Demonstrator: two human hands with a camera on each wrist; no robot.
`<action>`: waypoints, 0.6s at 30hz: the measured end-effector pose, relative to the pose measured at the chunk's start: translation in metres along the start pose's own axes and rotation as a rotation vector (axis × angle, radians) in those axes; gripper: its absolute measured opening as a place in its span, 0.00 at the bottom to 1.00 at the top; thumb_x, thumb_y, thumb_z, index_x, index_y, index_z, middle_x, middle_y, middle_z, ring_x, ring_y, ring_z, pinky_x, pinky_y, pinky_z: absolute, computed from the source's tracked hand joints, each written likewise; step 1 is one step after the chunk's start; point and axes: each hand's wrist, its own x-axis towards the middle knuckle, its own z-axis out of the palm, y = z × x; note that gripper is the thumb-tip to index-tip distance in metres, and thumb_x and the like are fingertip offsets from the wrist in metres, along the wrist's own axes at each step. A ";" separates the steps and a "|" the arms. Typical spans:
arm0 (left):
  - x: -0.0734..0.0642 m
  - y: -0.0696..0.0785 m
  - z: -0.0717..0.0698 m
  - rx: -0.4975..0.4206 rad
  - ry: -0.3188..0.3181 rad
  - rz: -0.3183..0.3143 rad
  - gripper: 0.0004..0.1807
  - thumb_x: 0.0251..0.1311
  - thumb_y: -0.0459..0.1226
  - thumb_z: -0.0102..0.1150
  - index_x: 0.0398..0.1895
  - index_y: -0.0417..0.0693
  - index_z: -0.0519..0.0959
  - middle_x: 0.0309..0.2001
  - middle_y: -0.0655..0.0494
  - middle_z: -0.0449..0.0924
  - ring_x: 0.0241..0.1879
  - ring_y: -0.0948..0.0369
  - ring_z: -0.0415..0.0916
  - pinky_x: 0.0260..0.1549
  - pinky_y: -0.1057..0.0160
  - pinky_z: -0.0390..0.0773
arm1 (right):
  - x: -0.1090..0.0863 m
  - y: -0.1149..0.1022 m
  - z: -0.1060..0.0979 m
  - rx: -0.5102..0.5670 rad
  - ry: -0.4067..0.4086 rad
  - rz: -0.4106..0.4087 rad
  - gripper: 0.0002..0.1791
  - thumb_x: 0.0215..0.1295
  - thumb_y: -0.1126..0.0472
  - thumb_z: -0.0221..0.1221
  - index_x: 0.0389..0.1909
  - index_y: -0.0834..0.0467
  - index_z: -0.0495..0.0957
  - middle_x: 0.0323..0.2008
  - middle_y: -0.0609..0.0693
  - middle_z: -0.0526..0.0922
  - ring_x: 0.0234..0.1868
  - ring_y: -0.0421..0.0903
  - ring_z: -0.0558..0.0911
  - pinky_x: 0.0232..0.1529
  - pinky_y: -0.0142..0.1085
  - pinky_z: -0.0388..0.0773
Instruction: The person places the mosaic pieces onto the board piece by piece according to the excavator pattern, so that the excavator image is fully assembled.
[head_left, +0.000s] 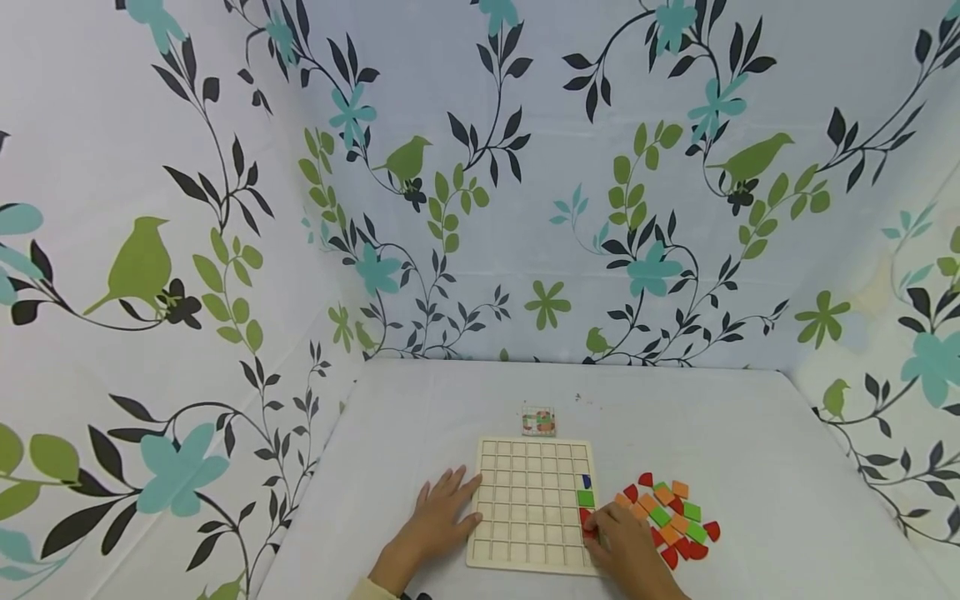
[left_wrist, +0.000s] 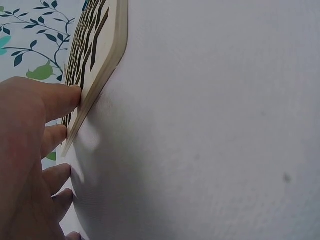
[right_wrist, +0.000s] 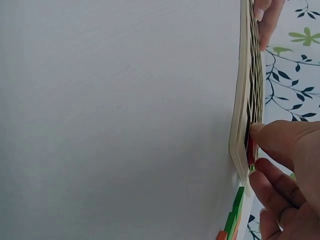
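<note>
A pale wooden grid board [head_left: 517, 565] lies on the white-covered table. My left hand [head_left: 438, 521] rests at its left side, fingers spread and fairly straight, with thumb and index finger touching the edge. At the lower right of the board, my right hand [head_left: 626, 550] has thumb and fingertips around a red piece [right_wrist: 251, 152] in the right column, partly hidden by the fingers. Just above it in that column sit a green square [head_left: 585, 498] and a small dark blue piece [head_left: 587, 481].
Right of the board is a loose spread of red rounded pieces, orange squares [head_left: 680, 489] and green squares [head_left: 692, 512]. Behind the board lies a small card [head_left: 538, 421] with a coloured grid pattern. Patterned cloth [head_left: 480, 208] hangs at the back and sides.
</note>
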 end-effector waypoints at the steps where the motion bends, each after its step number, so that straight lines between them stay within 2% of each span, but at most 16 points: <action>1: 0.000 0.000 0.000 0.000 0.001 0.000 0.35 0.73 0.53 0.60 0.80 0.56 0.68 0.82 0.40 0.59 0.81 0.37 0.53 0.73 0.21 0.47 | -0.001 0.001 -0.001 0.003 -0.006 -0.002 0.11 0.60 0.56 0.76 0.35 0.42 0.82 0.37 0.34 0.75 0.43 0.36 0.75 0.43 0.38 0.70; 5: 0.001 0.001 0.000 0.004 0.001 0.000 0.35 0.73 0.53 0.61 0.80 0.56 0.68 0.81 0.39 0.59 0.81 0.36 0.53 0.72 0.20 0.47 | -0.002 0.004 -0.003 0.036 -0.046 0.003 0.10 0.64 0.58 0.74 0.37 0.41 0.83 0.38 0.34 0.74 0.42 0.34 0.73 0.45 0.37 0.78; 8: 0.000 0.000 0.000 0.010 0.001 -0.001 0.35 0.72 0.53 0.61 0.79 0.55 0.68 0.81 0.39 0.59 0.81 0.36 0.54 0.72 0.20 0.47 | -0.002 0.005 -0.004 0.082 -0.073 0.004 0.10 0.66 0.61 0.72 0.37 0.42 0.83 0.37 0.35 0.73 0.39 0.33 0.71 0.43 0.33 0.81; 12: 0.000 0.000 0.001 0.014 -0.003 -0.007 0.35 0.73 0.53 0.61 0.80 0.55 0.68 0.81 0.39 0.59 0.81 0.36 0.53 0.72 0.21 0.47 | -0.002 0.006 -0.005 0.116 -0.097 0.004 0.10 0.67 0.62 0.71 0.37 0.43 0.82 0.36 0.36 0.73 0.38 0.34 0.71 0.41 0.30 0.81; 18: 0.001 0.000 0.000 0.009 -0.009 -0.009 0.35 0.74 0.54 0.59 0.80 0.55 0.67 0.82 0.40 0.58 0.81 0.37 0.52 0.73 0.22 0.47 | 0.000 0.004 -0.007 0.122 -0.109 0.026 0.09 0.67 0.63 0.71 0.37 0.45 0.83 0.36 0.38 0.74 0.37 0.35 0.71 0.40 0.32 0.81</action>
